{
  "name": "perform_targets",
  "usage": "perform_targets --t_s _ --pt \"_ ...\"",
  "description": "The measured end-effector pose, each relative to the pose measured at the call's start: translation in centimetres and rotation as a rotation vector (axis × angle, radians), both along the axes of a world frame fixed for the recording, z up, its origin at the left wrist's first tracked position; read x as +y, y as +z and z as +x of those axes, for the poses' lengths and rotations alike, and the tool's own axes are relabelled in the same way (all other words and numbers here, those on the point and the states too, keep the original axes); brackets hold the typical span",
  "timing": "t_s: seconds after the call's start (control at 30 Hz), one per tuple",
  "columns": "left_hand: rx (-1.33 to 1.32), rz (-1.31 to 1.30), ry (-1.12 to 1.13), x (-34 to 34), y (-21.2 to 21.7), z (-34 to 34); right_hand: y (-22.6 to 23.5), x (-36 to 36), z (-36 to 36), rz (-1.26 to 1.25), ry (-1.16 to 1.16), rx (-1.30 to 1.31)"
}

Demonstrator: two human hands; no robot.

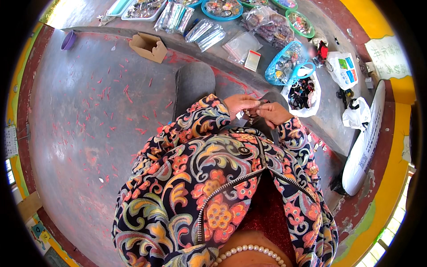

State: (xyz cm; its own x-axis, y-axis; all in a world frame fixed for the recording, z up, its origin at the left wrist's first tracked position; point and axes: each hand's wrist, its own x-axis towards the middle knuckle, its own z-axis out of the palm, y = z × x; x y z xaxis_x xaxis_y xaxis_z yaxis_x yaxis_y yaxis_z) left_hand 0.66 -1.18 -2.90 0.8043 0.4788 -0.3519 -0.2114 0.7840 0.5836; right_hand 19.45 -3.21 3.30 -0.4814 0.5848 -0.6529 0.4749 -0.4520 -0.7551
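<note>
A small, dark trinket with brownish, bead-like parts (250, 118) is held just beyond the jacket's near hem, over the person's right thigh. Next to it, on the left, hangs a small whitish piece, perhaps a tag (240, 116). The left hand (239, 104) has a closed grip, thumb and forefinger pinched at the trinket's far end; the right hand (274, 114) is also drawn in to a fingertip pinch on its right. The fingers hide much of it, so I cannot tell its full shape.

It should be very light, probably limp where it dangles and rather slick on the bead-like parts. Any thin link would likely be delicate: best taken by the pads at a firm end, without tugging.

Far right of the hands stand a white plastic bag of dark small items (315, 101) and a light-blue openwork plastic basket (275, 66).
</note>
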Motion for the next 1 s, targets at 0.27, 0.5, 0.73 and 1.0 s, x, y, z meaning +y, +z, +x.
perform_targets --t_s 0.27,0.5,0.73,1.0 --pt "0.19 0.178 -0.078 0.3 -0.5 -0.4 0.8 0.9 1.1 0.052 -0.027 -0.046" --pt "0.335 0.296 -0.118 0.4 0.9 -0.7 1.5 0.6 1.0 0.005 -0.038 0.026" --pt "0.362 0.251 -0.118 -0.2 1.8 -0.9 0.9 0.3 0.8 -0.093 0.038 0.07" --pt "0.198 0.05 -0.054 -1.0 2.2 -1.3 0.2 0.0 0.7 -0.204 0.032 0.269"
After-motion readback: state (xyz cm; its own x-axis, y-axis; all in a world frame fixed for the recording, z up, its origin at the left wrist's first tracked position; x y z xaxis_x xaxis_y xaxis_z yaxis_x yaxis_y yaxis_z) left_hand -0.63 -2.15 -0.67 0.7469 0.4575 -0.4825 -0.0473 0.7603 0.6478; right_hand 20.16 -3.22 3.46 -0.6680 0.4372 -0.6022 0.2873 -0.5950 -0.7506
